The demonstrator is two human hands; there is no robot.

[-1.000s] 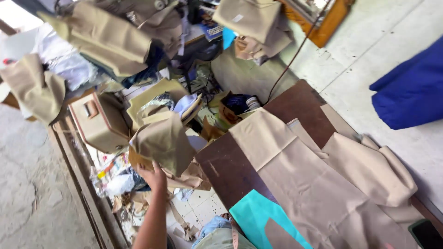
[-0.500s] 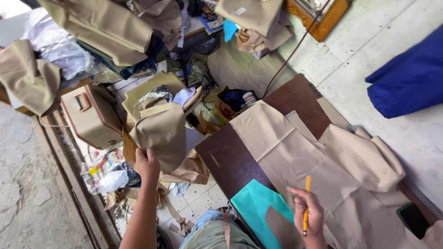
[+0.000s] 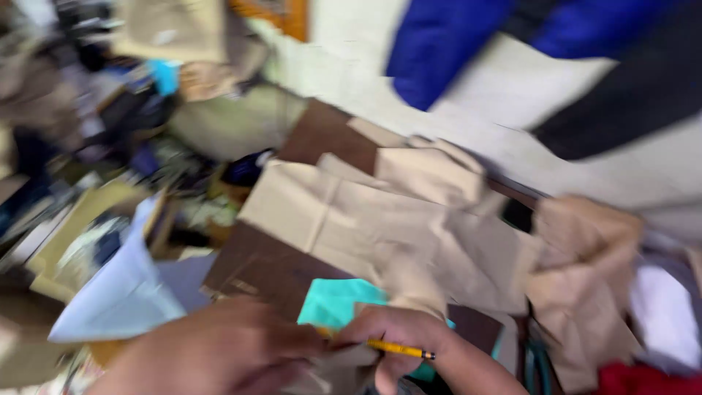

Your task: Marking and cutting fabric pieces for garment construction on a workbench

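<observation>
Where the right hand (image 3: pixel 398 340) sits at the lower centre, its fingers are curled tight around a yellow pencil (image 3: pixel 391 347), which lies nearly level with its dark tip pointing right. Left hand (image 3: pixel 219 351): blurred, low and close beside the right; whether it is spread or closed cannot be told. Beneath both lies a teal sheet (image 3: pixel 333 303) on a dark brown board (image 3: pixel 267 267). Beyond, tan fabric pieces (image 3: pixel 380 219) overlap across the worktop; a pale blue folded sheet (image 3: pixel 124 292) lies to the left.
</observation>
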